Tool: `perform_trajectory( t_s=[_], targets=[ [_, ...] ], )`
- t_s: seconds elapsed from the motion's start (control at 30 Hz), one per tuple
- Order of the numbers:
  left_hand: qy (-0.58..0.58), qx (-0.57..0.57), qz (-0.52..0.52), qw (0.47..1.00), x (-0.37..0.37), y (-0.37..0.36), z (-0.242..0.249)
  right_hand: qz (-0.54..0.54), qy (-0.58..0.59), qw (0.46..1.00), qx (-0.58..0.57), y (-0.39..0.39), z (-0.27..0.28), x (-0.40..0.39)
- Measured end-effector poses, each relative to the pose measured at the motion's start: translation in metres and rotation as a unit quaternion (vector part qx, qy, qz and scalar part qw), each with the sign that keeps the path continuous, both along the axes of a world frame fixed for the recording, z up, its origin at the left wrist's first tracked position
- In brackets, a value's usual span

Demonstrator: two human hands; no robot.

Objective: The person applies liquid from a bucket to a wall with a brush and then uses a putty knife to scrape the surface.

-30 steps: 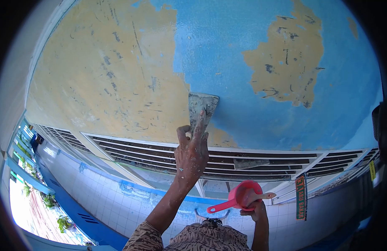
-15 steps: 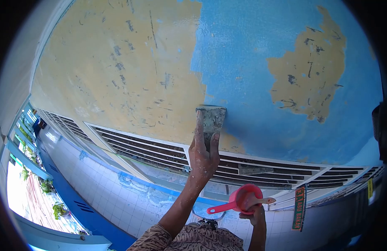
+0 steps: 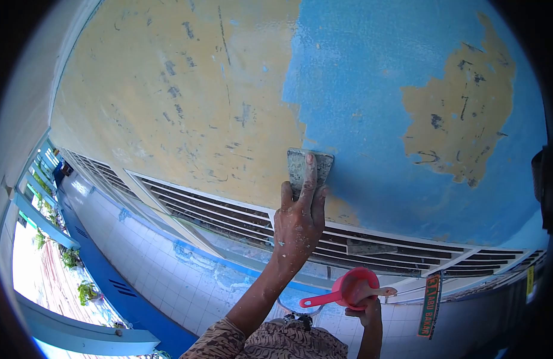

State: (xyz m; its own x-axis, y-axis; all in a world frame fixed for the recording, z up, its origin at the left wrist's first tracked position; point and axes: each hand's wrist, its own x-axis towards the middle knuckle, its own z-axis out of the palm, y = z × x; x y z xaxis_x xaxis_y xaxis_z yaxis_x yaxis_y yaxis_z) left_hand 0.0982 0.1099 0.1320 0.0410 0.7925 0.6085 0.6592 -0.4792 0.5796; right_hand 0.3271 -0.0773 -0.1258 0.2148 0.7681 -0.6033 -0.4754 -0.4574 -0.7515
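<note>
My left hand [image 3: 299, 221] grips a flat, paint-stained scraper [image 3: 299, 169], one finger stretched along its blade. The blade lies against the wall where bare tan surface [image 3: 169, 119] meets blue paint [image 3: 360, 131]. Lower down, my right hand [image 3: 367, 313] holds a pink dipper [image 3: 346, 282] from beneath, its handle pointing left. A tool with a pale wooden handle [image 3: 384, 292] rests in the dipper and sticks out over its rim; its working end is hard to make out.
Below the painted wall runs a white slatted vent [image 3: 198, 200], with a second flat plate [image 3: 372, 247] lying on the slats. A green sign [image 3: 429, 308] hangs at lower right. Tiled floor [image 3: 145, 257] and a blue low wall [image 3: 118, 281] with plants [image 3: 88, 293] lie left.
My left fingers have shifted on the scraper, with a finger now over the middle of the blade instead of its left edge. The view has moved slightly; the dipper stays held.
</note>
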Motion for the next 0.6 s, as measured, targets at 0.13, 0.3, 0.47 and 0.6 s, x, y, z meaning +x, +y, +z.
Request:
perform_trajectory(
  t_s=[0.13,0.3,0.47,0.6],
  targets=[
    [-0.011,-0.004,-0.004,1.0,0.0,0.0,0.002,0.001,0.011,1.0,-0.011,0.008,0.001,-0.003],
    [-0.011,0.029,-0.023,0.999,-0.002,0.007,-0.005,0.003,0.023,0.999,-0.024,0.023,0.009,-0.016],
    [-0.002,-0.001,-0.011,1.0,0.0,0.007,-0.002,0.027,0.034,0.999,-0.004,0.02,-0.012,-0.022],
    [-0.024,0.108,-0.029,0.993,0.004,0.028,0.018,0.028,0.039,0.999,-0.011,0.016,-0.012,-0.028]
  ],
)
